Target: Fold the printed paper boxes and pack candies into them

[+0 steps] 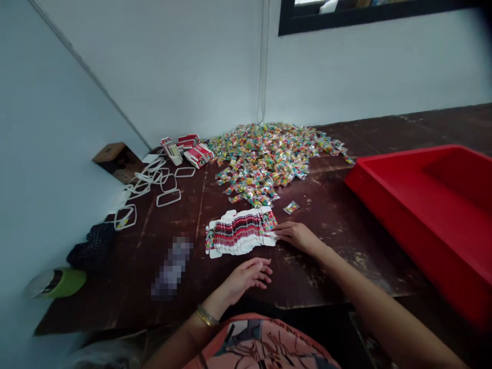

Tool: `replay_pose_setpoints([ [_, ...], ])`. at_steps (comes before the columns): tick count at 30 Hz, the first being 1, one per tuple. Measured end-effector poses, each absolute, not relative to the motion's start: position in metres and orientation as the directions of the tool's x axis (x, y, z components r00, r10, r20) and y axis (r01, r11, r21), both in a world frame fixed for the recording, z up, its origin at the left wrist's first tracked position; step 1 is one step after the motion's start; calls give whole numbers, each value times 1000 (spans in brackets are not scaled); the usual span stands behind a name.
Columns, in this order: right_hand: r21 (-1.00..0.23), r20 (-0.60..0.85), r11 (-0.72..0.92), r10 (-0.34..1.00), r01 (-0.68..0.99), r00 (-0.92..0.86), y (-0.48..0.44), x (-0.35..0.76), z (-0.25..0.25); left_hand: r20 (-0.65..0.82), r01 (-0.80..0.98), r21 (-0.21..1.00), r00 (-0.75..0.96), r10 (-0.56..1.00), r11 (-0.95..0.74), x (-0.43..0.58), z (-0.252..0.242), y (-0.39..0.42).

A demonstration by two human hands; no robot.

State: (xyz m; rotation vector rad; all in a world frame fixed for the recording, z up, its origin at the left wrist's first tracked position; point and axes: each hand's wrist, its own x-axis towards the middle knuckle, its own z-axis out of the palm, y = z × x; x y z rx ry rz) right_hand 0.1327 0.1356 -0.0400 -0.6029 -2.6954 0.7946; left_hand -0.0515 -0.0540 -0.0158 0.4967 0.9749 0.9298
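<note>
Head view: a fanned stack of flat cartons (241, 233) lies on the dark bench (330, 241), near its front edge. The right hand (295, 236) rests just right of the stack, fingers stretched flat with their tips touching its right end, not closed around it. The left hand (249, 274) lies open, palm down and holding nothing, just in front of the stack. A single sachet (291, 207) sits just behind the stack's right end, and the big heap of coloured sachets (269, 154) spreads behind that to the wall. A red tray (434, 205) stands well to the stack's right, with bare bench between. White loops (154, 184) scatter behind and to its left. A blurred object (171, 266) lies near its left end.
</note>
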Motion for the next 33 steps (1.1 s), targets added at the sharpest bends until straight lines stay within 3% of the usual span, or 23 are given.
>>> replay_pose_setpoints([
  [6,-531,278,715,654,456,-703,109,151,-30,-461,-456,712,272,845,535,-51,-19,-50],
  [12,-172,-42,847,505,504,-862,148,109,-23,-483,-385,733,284,828,560,-48,-16,-48],
  [16,-125,-57,859,493,496,-868,148,98,-13,-486,-386,730,288,825,565,-48,-14,-52],
  [19,-113,-38,864,490,491,-871,112,110,0,-430,-508,693,278,859,511,-46,-13,-50],
  [23,-275,174,890,417,362,-892,40,127,10,-406,-697,581,199,892,420,-42,-12,-44],
  [26,-460,291,809,526,366,-799,14,129,11,-514,-631,596,174,840,496,-38,-12,-43],
  [29,-630,254,675,647,385,-719,20,126,11,-566,-511,620,234,791,595,-32,-13,-46],
  [33,-815,133,501,651,291,-748,34,125,14,-570,-502,615,250,783,608,-26,-13,-52],
])
